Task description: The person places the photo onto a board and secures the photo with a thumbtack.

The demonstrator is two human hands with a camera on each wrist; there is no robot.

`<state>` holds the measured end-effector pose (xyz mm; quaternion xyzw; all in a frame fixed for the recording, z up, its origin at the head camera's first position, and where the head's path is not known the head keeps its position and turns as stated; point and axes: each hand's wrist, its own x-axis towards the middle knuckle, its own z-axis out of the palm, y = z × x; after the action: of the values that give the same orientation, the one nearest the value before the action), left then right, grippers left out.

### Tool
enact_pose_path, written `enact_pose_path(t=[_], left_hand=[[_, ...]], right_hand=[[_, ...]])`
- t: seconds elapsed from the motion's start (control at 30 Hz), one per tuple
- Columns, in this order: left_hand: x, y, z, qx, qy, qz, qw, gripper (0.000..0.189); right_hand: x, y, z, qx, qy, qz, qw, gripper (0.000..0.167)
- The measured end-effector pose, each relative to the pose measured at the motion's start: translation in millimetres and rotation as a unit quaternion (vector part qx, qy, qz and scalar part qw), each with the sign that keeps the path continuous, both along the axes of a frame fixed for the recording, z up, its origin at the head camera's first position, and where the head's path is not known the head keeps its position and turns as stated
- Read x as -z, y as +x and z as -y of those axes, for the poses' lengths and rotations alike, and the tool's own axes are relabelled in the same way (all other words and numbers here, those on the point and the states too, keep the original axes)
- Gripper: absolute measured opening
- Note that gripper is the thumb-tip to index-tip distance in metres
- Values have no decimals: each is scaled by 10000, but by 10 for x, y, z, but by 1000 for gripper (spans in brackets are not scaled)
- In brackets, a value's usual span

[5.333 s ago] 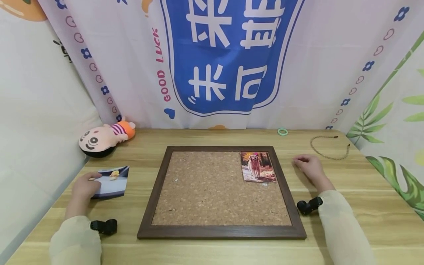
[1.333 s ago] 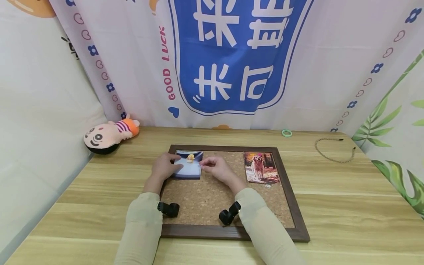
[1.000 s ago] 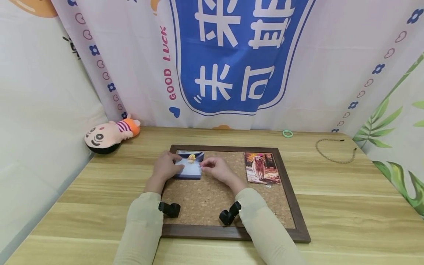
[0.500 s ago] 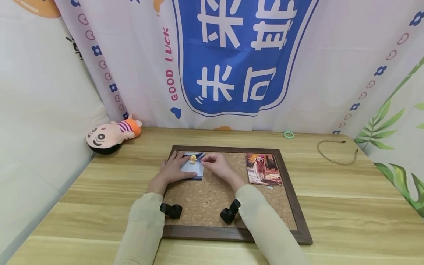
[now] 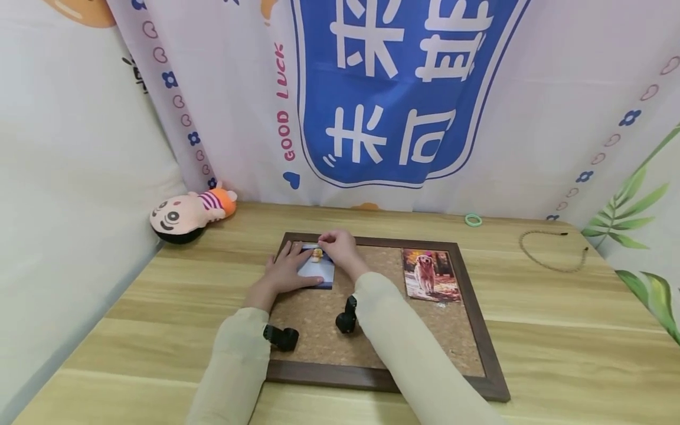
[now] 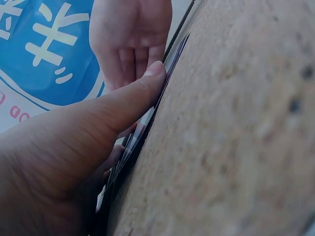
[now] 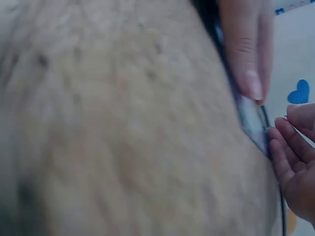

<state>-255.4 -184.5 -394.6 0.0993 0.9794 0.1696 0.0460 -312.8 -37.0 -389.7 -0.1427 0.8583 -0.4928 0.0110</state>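
Observation:
A photo print (image 5: 321, 274) with a small yellow duck figure on a pale surface lies at the upper left of the framed cork board (image 5: 319, 348). My left hand (image 5: 287, 271) spreads over its left part, fingers straight, thumb along the lower edge. At the photo's top edge, my right hand (image 5: 342, 251) pinches a small pin between thumb and fingertips. Only its thin dark point shows in the right wrist view; the fingers hide its head. In the left wrist view, the photo's edge (image 6: 174, 59) stands slightly off the cork under my left thumb (image 6: 142, 91).
Another photo, of a golden dog (image 5: 425, 270), sits at the board's upper right. A plush doll (image 5: 186, 215) lies at the table's back left. A green ring (image 5: 473, 220) and a braided headband (image 5: 552, 268) lie at the back right. A printed curtain (image 5: 393, 106) hangs behind.
The duck photo was carried from the table's left onto the board's upper left. My left fingers have spread over it. My right hand has moved from its right edge up to the top edge.

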Motion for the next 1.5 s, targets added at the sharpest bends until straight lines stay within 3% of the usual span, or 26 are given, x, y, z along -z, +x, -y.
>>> enact_pose_path(t=[0.23, 0.6, 1.17, 1.5], left_hand=[[-14, 14, -15, -46, 45, 21, 10000, 81], [-35, 27, -29, -12, 77, 59, 10000, 81], [2, 15, -21, 13, -5, 47, 10000, 80], [0, 27, -8, 3, 115, -1, 9999, 80]], right_hand=[[50, 19, 19, 313, 263, 264, 9988, 13], [87, 13, 38, 550, 728, 254, 9955, 14], [67, -5, 61, 589, 1273, 219, 9899, 11], [37, 2, 100, 389, 1527, 99, 9875, 13]])
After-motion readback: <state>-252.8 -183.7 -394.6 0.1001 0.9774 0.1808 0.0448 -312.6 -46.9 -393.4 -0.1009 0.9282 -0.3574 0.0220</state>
